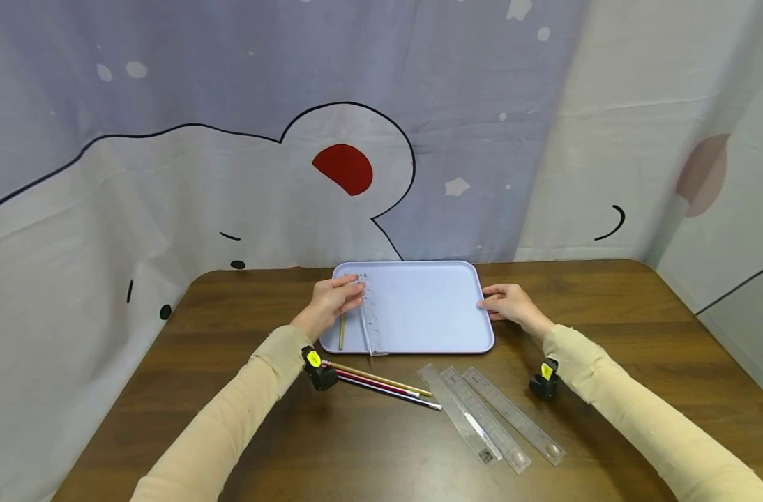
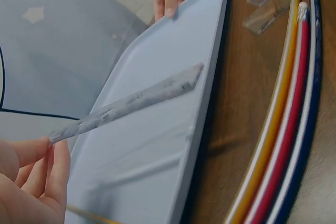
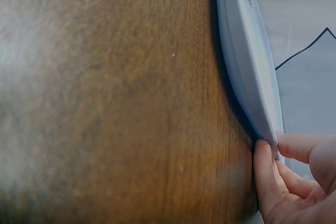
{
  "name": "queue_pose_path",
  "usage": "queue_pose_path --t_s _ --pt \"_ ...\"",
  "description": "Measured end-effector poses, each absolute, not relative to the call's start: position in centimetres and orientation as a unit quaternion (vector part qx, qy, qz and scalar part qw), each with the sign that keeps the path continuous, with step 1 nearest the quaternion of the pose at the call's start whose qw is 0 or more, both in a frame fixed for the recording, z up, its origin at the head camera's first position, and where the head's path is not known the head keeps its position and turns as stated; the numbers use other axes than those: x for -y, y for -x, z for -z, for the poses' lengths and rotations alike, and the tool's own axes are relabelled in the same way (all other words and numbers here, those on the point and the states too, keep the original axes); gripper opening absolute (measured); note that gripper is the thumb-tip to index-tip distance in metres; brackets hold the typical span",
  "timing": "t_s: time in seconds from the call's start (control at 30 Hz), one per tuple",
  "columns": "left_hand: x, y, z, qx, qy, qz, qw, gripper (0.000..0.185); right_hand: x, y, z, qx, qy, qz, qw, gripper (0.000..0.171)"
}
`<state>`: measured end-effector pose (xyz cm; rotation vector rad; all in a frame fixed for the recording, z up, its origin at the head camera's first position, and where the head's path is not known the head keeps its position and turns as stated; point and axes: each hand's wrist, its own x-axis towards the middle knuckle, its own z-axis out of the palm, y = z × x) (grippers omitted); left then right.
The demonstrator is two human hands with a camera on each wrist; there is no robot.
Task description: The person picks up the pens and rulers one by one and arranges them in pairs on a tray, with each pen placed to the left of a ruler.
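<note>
A pale blue tray (image 1: pixel 432 307) lies on the brown table. My left hand (image 1: pixel 334 296) pinches the far end of a clear ruler (image 1: pixel 370 321), which slants down over the tray's left part, its near end at the front rim. In the left wrist view the fingertips (image 2: pixel 50 156) hold the ruler (image 2: pixel 136 100) above the tray (image 2: pixel 157 145). A yellow pencil (image 1: pixel 342 331) lies in the tray beside the ruler. My right hand (image 1: pixel 507 303) grips the tray's right rim; thumb and fingers (image 3: pixel 286 174) pinch the edge of the tray (image 3: pixel 244 66).
Three pencils (image 1: pixel 381 382), yellow, red and dark blue, lie side by side on the table in front of the tray. Three clear rulers (image 1: pixel 488 418) lie to their right. A printed curtain (image 1: pixel 231 174) hangs behind the table.
</note>
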<state>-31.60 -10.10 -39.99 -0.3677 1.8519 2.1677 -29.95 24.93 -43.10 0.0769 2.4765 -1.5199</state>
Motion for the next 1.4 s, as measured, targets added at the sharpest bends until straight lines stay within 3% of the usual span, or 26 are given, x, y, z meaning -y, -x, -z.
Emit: queue_pose_path --t_s 1.4 --pt "10.5 34.2 40.9 -0.727 0.108 -0.671 0.092 0.04 -25.0 29.8 43.1 -0.845 -0.025 0.522 0.111 0.05"
